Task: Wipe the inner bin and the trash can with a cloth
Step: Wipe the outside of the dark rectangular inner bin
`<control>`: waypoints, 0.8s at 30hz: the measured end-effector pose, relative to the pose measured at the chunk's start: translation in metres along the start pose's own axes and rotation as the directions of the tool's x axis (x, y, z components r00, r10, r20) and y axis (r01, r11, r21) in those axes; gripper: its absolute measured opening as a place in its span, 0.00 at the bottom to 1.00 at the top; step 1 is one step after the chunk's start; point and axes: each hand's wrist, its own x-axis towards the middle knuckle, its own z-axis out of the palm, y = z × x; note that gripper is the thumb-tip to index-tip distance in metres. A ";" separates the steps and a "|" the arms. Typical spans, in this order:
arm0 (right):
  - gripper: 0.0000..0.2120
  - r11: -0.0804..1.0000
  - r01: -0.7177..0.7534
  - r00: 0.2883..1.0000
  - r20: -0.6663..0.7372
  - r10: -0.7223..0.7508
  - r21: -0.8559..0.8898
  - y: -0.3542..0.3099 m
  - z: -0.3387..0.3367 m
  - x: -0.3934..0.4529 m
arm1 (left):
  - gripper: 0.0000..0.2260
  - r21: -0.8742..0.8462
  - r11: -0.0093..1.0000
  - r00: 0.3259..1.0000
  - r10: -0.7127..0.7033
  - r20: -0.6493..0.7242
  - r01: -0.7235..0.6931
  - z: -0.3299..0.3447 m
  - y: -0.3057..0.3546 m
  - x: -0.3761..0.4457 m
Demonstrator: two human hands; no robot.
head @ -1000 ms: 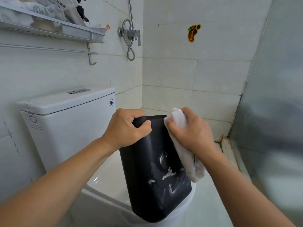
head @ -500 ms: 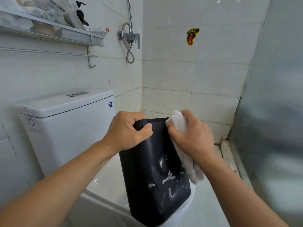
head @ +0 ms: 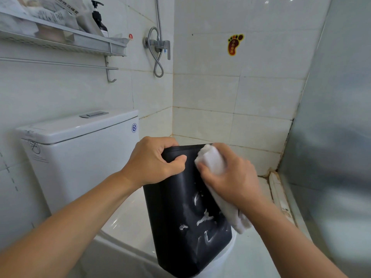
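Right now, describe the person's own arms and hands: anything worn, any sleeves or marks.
Both forearms are bare as far as the frame shows, with no sleeves in view. The left hand and right hand wear no gloves, and no rings, watch or bracelet show on the visible fingers and wrists. The nails are short and unpainted. No marks or tattoos show.

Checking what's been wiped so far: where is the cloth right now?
In the head view, the white cloth is gripped by the right hand, pressed against the black bin's upper right edge, above the toilet lid.
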 end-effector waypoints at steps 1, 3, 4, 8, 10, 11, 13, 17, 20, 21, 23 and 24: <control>0.21 0.999 0.037 0.999 0.025 -0.037 0.011 -0.004 0.001 -0.005 | 0.13 -0.012 1.000 1.000 -0.007 0.004 0.007 -0.001 -0.001 -0.001; 0.21 0.999 0.053 0.998 0.024 -0.053 0.011 -0.003 0.003 -0.002 | 0.13 -0.031 0.999 1.000 -0.006 0.008 0.007 -0.003 -0.003 -0.003; 0.21 1.000 0.021 1.000 0.007 -0.021 0.010 0.003 0.004 0.005 | 0.14 -0.035 0.999 1.000 -0.002 0.009 0.003 -0.003 -0.003 -0.003; 0.18 0.982 -0.186 0.981 -0.054 0.188 0.034 0.029 0.002 0.030 | 0.16 -0.024 1.000 1.000 0.003 0.008 -0.003 -0.001 0.000 -0.003; 0.18 0.980 -0.195 0.978 -0.069 0.198 0.046 0.032 0.001 0.029 | 0.14 -0.024 1.000 1.000 -0.001 0.012 0.001 0.000 0.002 -0.002; 0.18 0.986 -0.162 0.984 -0.069 0.164 0.035 0.030 0.002 0.025 | 0.13 -0.025 1.000 1.000 -0.001 0.016 0.002 0.000 0.002 -0.001; 0.20 0.999 -0.052 0.998 -0.039 0.052 0.010 0.022 0.002 0.015 | 0.12 -0.028 1.000 1.000 -0.007 0.019 0.007 0.000 0.001 0.000; 0.20 1.000 -0.002 1.000 -0.020 0.002 0.012 0.023 0.008 0.019 | 0.15 -0.053 0.999 1.000 0.000 -0.003 0.000 -0.001 -0.004 -0.001; 0.20 0.983 -0.181 0.982 -0.052 0.183 0.030 0.038 0.006 0.040 | 0.17 -0.055 0.998 1.000 0.012 -0.006 -0.013 0.000 -0.002 0.000; 0.20 0.976 -0.213 0.975 -0.060 0.215 0.033 0.040 0.005 0.043 | 0.17 -0.052 0.999 1.000 0.012 -0.004 -0.012 0.001 -0.002 0.000; 0.20 0.984 -0.176 0.983 -0.044 0.176 0.010 0.035 0.005 0.037 | 0.16 -0.041 0.999 1.000 0.005 -0.007 -0.006 0.001 -0.002 0.002; 0.20 0.993 -0.115 0.993 -0.013 0.115 -0.005 0.030 0.006 0.029 | 0.16 -0.036 0.999 1.000 -0.002 -0.010 0.001 0.000 -0.003 0.003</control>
